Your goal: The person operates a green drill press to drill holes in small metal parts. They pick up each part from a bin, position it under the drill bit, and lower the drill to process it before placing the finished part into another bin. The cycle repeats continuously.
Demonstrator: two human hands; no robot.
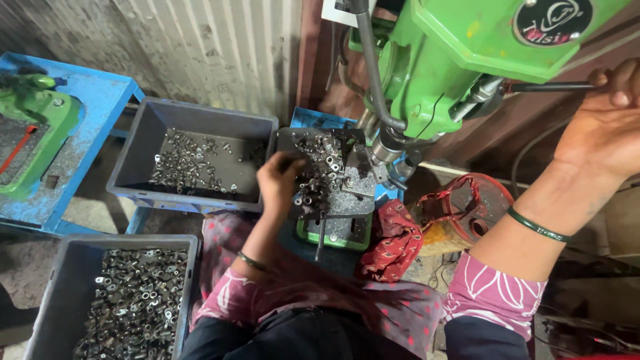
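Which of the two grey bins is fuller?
The near grey bin at lower left: small metal parts cover its whole floor. The far grey bin beside the blue stand holds only a thin scatter, with much bare floor showing.

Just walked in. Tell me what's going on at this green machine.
A person sits at a green drill press. The right hand grips the black feed lever up at the side of the machine's head. The left hand reaches onto the small tray of metal parts under the spindle, fingers among the pieces. Two grey bins of similar small metal parts stand to the left, one behind, one nearer. A red patterned cloth lies beside the machine's base.
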